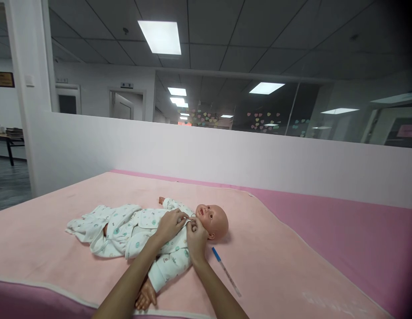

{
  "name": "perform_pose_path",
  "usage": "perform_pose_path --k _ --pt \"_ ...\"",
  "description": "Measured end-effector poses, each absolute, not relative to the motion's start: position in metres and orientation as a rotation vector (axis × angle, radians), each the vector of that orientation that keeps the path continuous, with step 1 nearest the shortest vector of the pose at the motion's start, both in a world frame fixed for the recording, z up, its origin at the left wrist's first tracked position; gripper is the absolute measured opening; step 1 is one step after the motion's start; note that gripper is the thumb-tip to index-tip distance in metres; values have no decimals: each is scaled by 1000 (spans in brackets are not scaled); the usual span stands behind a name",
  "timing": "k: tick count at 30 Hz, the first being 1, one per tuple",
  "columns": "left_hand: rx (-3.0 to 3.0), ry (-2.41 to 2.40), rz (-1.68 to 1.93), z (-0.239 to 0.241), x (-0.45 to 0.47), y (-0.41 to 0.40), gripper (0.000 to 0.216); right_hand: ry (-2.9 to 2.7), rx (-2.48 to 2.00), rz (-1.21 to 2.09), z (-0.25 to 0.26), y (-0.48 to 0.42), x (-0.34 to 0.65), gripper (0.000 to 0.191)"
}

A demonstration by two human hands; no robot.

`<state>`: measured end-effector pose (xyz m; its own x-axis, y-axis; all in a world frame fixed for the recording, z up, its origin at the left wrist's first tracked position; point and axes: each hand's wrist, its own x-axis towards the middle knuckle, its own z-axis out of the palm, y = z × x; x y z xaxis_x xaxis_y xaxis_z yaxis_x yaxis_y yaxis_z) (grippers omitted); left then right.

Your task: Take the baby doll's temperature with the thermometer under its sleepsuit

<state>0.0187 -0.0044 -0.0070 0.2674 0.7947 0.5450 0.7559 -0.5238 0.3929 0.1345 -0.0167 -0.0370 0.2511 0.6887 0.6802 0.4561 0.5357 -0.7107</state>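
Note:
A baby doll lies on its back on the pink mat, its bald head to the right. It wears a white baby outfit with small green and grey prints; the lower part lies loose and rumpled to the left. At the neckline, my left hand pinches the edge of the outfit with bent fingers. Close against it, my right hand also pinches the collar edge just under the doll's chin. What lies between the fingertips is mostly hidden. One doll hand sticks out of the near sleeve, by my left forearm.
A thermometer-like stick with a blue cap lies on the pink mat right of my right forearm. Behind the mat runs a low white wall with glass above it. A pink-purple surface borders the mat.

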Motion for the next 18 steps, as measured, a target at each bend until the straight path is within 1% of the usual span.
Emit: perform_pose_path --k 8,18 --pt "2314 1350 1326 -11 17 -4 22 -1429 -1058 114 -38 -11 136 18" --pt "1984 1187 1321 -11 14 0 26 -1460 -1021 85 -40 -11 136 20"
